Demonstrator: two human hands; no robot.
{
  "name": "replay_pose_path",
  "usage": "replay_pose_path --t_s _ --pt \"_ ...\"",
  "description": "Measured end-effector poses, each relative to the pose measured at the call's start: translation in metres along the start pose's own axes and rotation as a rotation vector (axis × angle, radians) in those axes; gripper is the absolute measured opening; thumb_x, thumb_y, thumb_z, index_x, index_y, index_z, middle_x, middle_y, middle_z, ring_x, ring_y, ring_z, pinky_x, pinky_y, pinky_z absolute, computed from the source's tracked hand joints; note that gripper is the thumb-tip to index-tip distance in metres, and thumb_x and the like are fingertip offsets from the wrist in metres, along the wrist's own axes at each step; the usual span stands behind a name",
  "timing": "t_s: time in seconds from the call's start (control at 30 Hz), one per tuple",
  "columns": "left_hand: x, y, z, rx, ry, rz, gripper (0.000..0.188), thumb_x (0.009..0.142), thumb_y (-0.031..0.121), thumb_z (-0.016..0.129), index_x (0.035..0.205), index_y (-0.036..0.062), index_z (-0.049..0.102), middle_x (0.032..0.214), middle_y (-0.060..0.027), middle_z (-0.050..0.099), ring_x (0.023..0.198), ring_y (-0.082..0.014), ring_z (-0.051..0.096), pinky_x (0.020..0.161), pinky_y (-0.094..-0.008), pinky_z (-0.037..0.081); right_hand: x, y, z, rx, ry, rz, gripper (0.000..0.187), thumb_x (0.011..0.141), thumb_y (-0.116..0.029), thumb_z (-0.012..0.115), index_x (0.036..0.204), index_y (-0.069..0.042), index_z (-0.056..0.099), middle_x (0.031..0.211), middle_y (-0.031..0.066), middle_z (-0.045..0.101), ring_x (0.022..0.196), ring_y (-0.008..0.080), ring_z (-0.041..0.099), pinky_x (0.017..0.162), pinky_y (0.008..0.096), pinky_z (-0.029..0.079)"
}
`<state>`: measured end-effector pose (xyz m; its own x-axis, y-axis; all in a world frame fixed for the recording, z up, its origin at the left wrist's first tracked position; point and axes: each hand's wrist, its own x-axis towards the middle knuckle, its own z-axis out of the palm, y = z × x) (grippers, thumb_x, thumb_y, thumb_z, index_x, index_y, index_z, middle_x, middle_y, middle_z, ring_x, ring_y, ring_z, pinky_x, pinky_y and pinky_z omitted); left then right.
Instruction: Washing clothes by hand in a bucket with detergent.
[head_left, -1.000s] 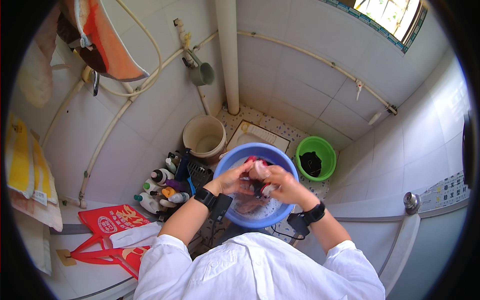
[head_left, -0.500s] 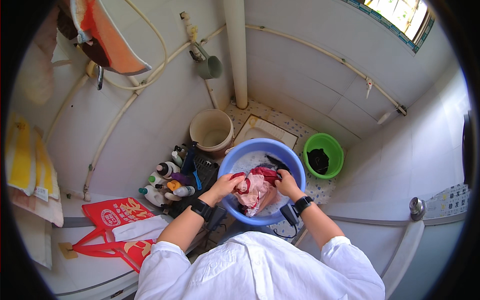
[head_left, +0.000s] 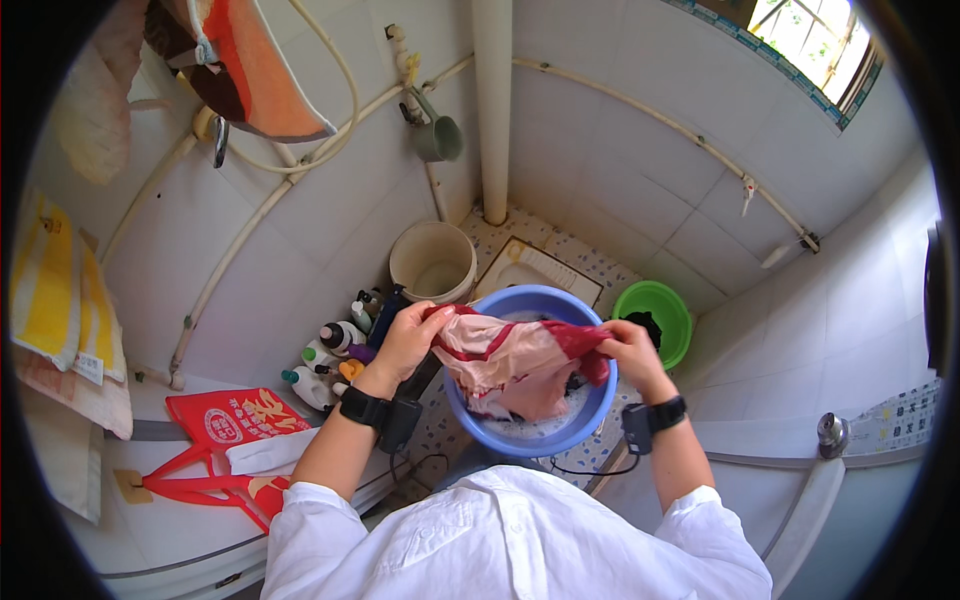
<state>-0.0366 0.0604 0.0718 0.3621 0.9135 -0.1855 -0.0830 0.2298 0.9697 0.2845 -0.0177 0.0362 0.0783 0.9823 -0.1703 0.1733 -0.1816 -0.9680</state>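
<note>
A wet pink cloth with red edging (head_left: pixel 512 362) is stretched between my two hands above a blue basin (head_left: pixel 592 412) of soapy water. My left hand (head_left: pixel 408 338) grips its left corner and my right hand (head_left: pixel 630 352) grips its right corner. The cloth sags in the middle and hangs down into the basin. Dark laundry shows in the water behind the cloth. Both wrists wear black bands.
A cream bucket (head_left: pixel 432 262) stands behind the basin on the tiled floor, a green bowl (head_left: pixel 654 318) with dark contents to the right. Several bottles (head_left: pixel 330 352) cluster at the left wall. A red bag (head_left: pixel 222 430) lies on a ledge. Towels (head_left: pixel 60 300) hang left.
My hands have moved apart and lifted, spreading the bunched cloth open over the basin.
</note>
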Motion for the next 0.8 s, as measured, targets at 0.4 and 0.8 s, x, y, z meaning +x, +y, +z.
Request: replay_pose_path --t_s 0.4,0.8 --pt "0.013 -0.065 0.010 0.570 -0.180 0.160 0.011 0.079 0.006 0.053 0.088 0.0005 0.048 0.079 -0.0074 0.057 0.071 -0.0123 0.054 0.064 -0.0258 0.045 -0.029 0.035 0.023 -0.384 -0.010 -0.276 0.022 0.067 -0.004 0.059 0.089 -0.002 0.056 0.082 0.0112 0.050 0.077 0.0229 0.053 0.068 0.0298 0.044" --pt "-0.006 -0.088 0.014 0.977 -0.009 0.104 0.021 0.085 0.018 0.042 0.094 0.0025 0.051 0.078 -0.0206 0.058 0.076 -0.0383 0.055 0.064 -0.0428 0.043 0.013 0.100 0.058 -0.644 0.040 -0.223 0.027 0.069 -0.007 0.054 0.096 -0.002 0.056 0.098 0.0183 0.056 0.093 0.0342 0.052 0.082 0.0370 0.043"
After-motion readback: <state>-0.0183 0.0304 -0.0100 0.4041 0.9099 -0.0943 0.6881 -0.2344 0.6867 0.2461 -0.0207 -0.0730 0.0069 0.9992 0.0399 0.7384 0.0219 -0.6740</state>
